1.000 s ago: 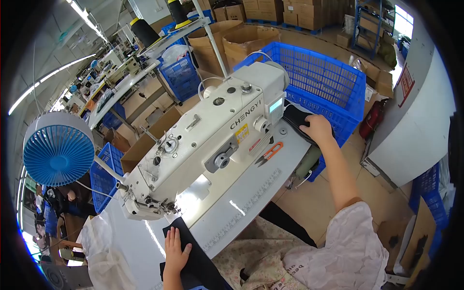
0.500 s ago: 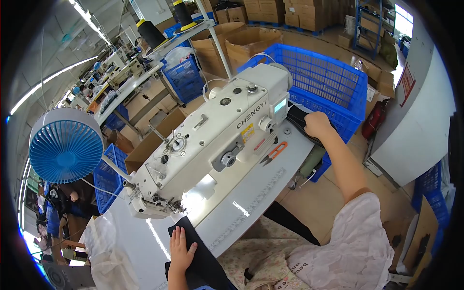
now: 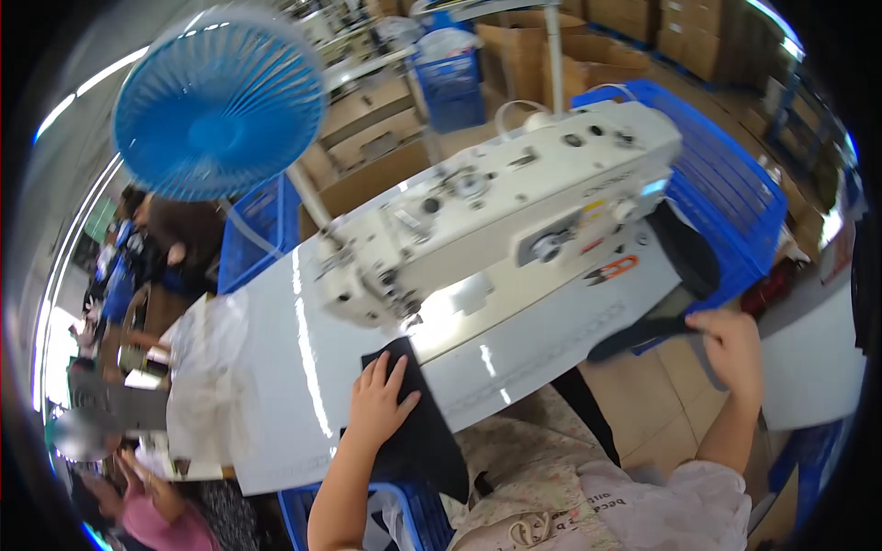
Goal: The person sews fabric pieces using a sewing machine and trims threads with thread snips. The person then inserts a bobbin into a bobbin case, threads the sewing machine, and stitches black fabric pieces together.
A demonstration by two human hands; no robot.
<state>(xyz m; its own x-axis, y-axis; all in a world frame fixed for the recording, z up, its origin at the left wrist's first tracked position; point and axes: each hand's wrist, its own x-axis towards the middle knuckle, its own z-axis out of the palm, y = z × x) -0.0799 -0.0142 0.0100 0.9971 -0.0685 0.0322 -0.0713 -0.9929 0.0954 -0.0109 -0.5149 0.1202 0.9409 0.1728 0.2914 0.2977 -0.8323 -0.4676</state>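
A white sewing machine [image 3: 514, 207] stands on the pale table [image 3: 276, 367]. My left hand [image 3: 378, 404] lies flat, fingers spread, on black fabric [image 3: 430, 450] at the table's front edge, just before the lit needle area. Off the table's right end, my right hand [image 3: 732, 347] pinches one end of a separate dark fabric piece [image 3: 638, 336], which stretches left and is blurred. More black fabric [image 3: 684, 250] hangs between the machine's right end and the blue crate. Orange-handled thread snips [image 3: 614, 269] rest on the table below the machine arm.
A blue fan [image 3: 216, 129] stands at the machine's left. The big blue crate [image 3: 735, 207] is behind the right end, and another blue crate [image 3: 427, 514] sits under the front edge. Sheer white material [image 3: 207, 386] drapes over the left side. Other people [image 3: 165, 514] are at far left.
My view has swung left. My right hand has come away from the black fabric by the crate, drawing a dark piece toward me. My left hand stays flat on its fabric.
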